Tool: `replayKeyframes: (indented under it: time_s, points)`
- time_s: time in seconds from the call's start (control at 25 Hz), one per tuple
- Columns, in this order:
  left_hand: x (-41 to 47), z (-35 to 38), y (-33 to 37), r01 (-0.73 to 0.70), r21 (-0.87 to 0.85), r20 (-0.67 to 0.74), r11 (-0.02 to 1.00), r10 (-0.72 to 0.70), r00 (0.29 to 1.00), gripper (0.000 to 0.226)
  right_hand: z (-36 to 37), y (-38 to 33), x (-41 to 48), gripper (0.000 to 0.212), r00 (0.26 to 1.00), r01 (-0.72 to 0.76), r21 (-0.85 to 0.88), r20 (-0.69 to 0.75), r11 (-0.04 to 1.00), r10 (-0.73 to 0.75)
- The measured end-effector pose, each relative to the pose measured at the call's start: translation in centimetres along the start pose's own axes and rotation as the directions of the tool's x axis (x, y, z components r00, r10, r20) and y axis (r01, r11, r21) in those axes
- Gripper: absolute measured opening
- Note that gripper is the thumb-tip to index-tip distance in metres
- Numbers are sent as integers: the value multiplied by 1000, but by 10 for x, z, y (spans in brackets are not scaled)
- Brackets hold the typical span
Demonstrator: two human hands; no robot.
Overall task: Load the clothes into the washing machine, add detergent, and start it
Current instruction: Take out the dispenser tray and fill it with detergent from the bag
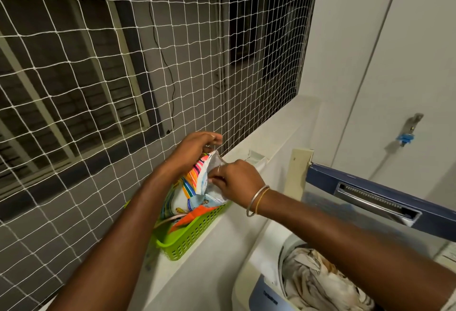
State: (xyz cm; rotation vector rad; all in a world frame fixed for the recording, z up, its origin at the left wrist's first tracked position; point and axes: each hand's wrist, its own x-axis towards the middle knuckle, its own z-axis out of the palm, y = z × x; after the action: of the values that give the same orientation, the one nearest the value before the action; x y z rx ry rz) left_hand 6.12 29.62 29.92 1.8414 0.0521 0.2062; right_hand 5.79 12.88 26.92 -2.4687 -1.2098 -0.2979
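Note:
A striped, colourful detergent pouch [191, 187] stands in a green plastic basket [190, 236] on the white ledge. My left hand [197, 148] pinches the far top edge of the pouch. My right hand [234, 180], with two bangles on its wrist, grips the near edge, and the pouch mouth is pulled apart between them. Below right, the top-loading washing machine [261, 293] stands with its blue lid [385, 199] raised. Pale crumpled clothes [318, 278] fill its drum.
A white rope net [123, 76] covers the opening behind the ledge [259, 135]. An orange packet [190, 217] lies in the basket beside the pouch. A tap with a blue fitting [407, 135] sticks out of the white wall at the right.

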Motion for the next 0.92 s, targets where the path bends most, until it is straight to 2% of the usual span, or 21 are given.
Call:
replayKeyframes:
  time_s: [0.08,0.24,0.4,0.48,0.56,0.64,0.92]
  points:
    - [0,1,0,-5,8,-2,1000,5,1000,34,8,-6,-2,23,1000,14,-35,20,999,-13]
    - [-2,0,1,-6,18,3,1000,6,1000,33,13,-11,7,20,995,-102,155,29,983,99]
    - [-4,-1,4,9,21,9,1000,-9,1000,32,2,-4,9,17,962,-273,379,88,884,259]
    - [-6,-1,7,11,21,12,1000,-11,1000,32,-5,0,8,13,925,-371,543,144,754,351]
    - [-7,0,10,17,22,11,1000,-18,1000,33,-14,4,7,9,873,-463,695,253,550,416]
    - [-7,0,11,28,15,7,999,-28,1000,34,-24,10,5,10,860,-470,749,270,467,433]
    - [3,8,19,67,-8,16,998,-67,998,33,-51,29,1,8,875,-413,789,206,454,437]
